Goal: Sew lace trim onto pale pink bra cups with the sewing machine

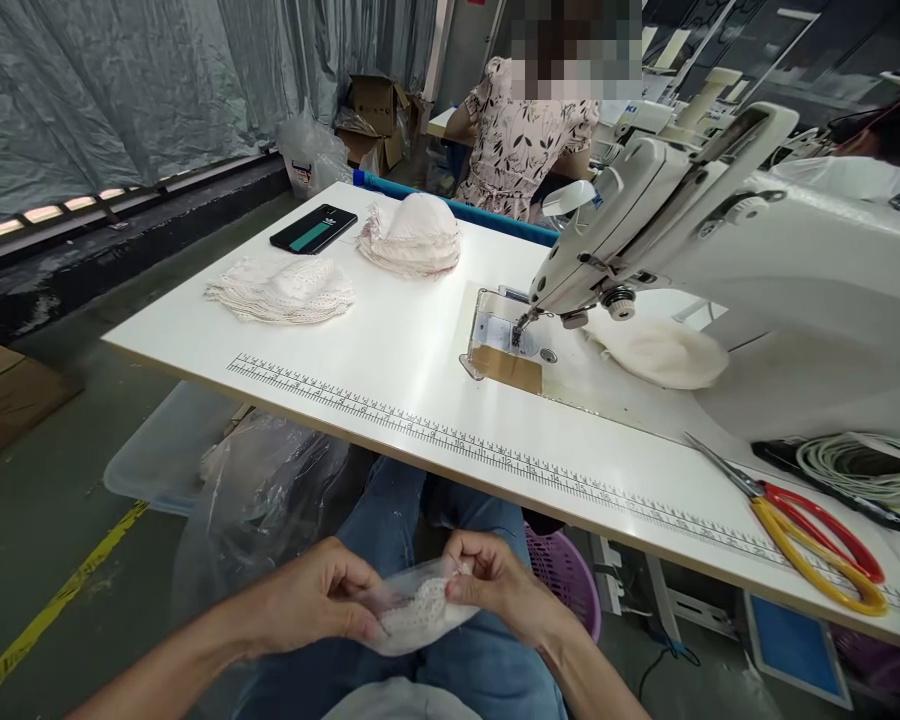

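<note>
Over my lap, below the table edge, both hands pinch one small white lace-and-mesh fabric piece [418, 612]. My left hand [321, 592] grips its left side with closed fingers. My right hand [495, 580] holds its upper right edge between thumb and fingers. Two stacks of similar pieces lie on the white table [390, 350]: a flat lace stack [281, 291] at the left and a domed stack [412, 236] behind it. Another pale piece [656, 350] rests under the arm of the sewing machine [690, 230].
Red-and-yellow scissors [802, 525] and a coil of white cord [866, 465] lie at the table's right. A black phone [313, 229] sits at the far left. A clear plastic bag [262, 500], a bin and a purple basket [562, 575] stand underneath. A person sits beyond the table.
</note>
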A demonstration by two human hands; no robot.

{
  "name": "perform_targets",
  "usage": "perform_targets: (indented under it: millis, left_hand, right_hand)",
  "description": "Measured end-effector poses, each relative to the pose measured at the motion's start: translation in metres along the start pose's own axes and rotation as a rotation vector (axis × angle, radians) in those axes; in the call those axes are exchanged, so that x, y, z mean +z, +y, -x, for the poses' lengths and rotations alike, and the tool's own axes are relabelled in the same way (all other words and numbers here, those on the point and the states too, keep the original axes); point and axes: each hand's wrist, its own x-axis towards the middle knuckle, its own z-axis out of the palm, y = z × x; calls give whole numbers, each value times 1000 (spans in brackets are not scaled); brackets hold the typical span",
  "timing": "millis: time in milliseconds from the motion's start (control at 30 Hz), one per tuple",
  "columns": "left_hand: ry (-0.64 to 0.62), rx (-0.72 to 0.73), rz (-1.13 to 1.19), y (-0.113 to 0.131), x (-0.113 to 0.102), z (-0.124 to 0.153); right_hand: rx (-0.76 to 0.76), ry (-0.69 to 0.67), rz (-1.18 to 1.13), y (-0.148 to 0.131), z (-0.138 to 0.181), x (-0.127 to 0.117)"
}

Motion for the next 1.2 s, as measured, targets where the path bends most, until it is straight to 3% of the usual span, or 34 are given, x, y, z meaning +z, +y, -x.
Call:
perform_targets:
  millis: [200,633,933,1200]
  left_hand:
    - [101,-1,-47,-11,8,-10]
    - [-11,-19,-107,-1,0,1]
    - [-21,-23,-166,-7,-1,5]
    - [6,-13,-43,-5,5,0]
  right_hand:
    - [11,5,24,-1,3,1]
    - [80,-166,76,-9,0,18]
    - [43,-121,51,-3,-2,25]
    - [20,-81,108,-4,-2,29]
